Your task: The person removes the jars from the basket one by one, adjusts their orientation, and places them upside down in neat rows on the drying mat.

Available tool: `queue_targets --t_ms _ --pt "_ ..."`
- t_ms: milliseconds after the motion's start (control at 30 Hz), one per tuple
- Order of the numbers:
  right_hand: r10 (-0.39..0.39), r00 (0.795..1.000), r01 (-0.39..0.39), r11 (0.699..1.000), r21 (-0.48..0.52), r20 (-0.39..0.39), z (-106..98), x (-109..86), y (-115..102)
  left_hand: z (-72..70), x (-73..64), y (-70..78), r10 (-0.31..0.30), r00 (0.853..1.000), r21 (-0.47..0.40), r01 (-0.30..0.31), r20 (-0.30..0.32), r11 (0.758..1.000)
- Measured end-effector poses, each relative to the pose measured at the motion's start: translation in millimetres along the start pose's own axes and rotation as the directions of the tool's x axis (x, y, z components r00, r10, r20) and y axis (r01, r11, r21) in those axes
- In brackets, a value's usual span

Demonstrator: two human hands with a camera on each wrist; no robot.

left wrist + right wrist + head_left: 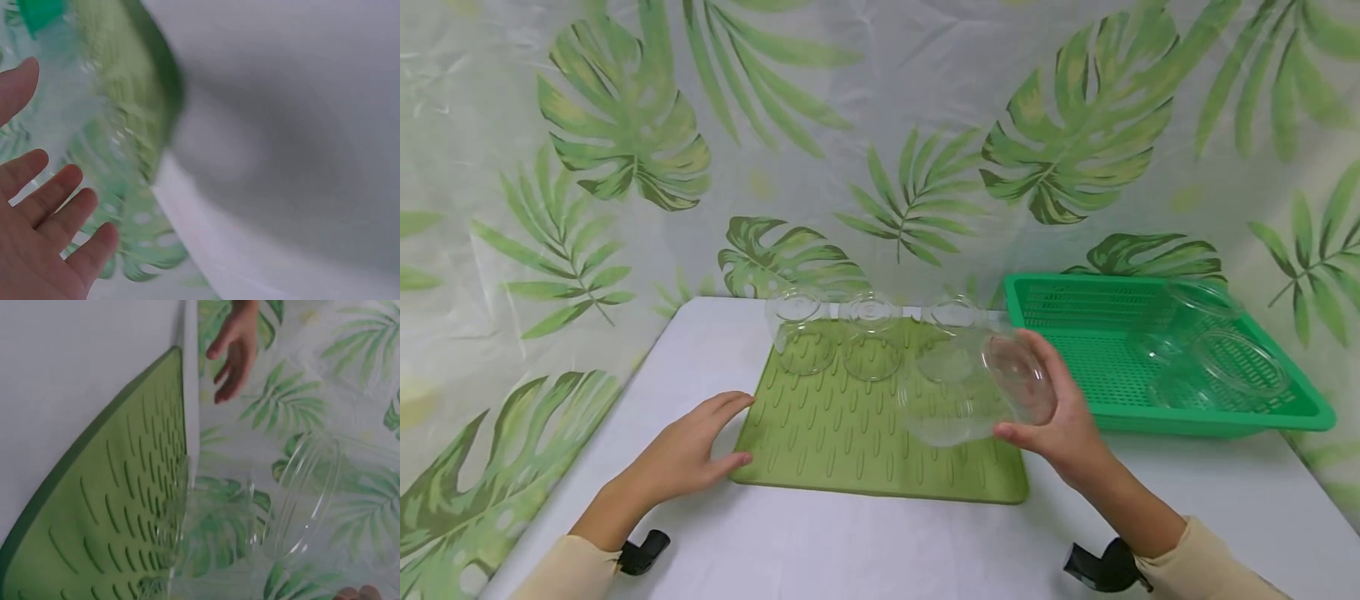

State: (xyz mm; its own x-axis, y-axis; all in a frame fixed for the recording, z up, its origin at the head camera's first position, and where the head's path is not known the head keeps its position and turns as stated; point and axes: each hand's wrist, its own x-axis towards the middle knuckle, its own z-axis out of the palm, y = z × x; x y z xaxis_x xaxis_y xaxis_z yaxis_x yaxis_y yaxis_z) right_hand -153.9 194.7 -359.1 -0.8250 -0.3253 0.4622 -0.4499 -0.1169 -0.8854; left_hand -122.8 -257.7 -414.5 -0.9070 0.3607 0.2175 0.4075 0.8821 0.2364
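Note:
In the head view, my right hand point(1067, 429) grips a clear glass point(947, 408) near one end, thumb below and fingers on the far side. The glass is tilted on its side above the mat's right part, its wide end toward the left. Three more clear glasses point(871, 337) stand in a row along the back of the green drying mat point(842, 442). My left hand point(692, 454) hovers beside the mat's left edge, fingers extended and thumb apart, holding nothing. Only fingertips of the right hand point(359, 592) appear in the right wrist view.
A green perforated plastic basket point(1210, 422) sits at the back right, with two clear glasses point(1240, 367) inside. The white-covered table point(850, 542) meets a leaf-printed cloth point(910, 100) hanging behind it.

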Motion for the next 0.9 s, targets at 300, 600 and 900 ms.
queue_targets --t_ms 300,600,900 --pt "0.131 0.987 -0.109 0.971 -0.211 0.094 -12.9 -5.3 -5.1 3.4 -6.7 -9.3 -0.042 0.997 -0.017 0.043 0.072 0.999" --pt "0.160 0.977 -0.110 0.944 -0.312 0.142 -14.5 -2.4 -7.1 6.3 -7.7 -9.5 -0.045 0.979 -0.011 0.048 0.200 0.999" --pt "0.121 0.967 -0.045 0.947 -0.319 0.225 0.4 9.1 -0.7 10.8 -7.0 -11.1 -0.005 0.969 -0.016 0.010 0.246 1.000"
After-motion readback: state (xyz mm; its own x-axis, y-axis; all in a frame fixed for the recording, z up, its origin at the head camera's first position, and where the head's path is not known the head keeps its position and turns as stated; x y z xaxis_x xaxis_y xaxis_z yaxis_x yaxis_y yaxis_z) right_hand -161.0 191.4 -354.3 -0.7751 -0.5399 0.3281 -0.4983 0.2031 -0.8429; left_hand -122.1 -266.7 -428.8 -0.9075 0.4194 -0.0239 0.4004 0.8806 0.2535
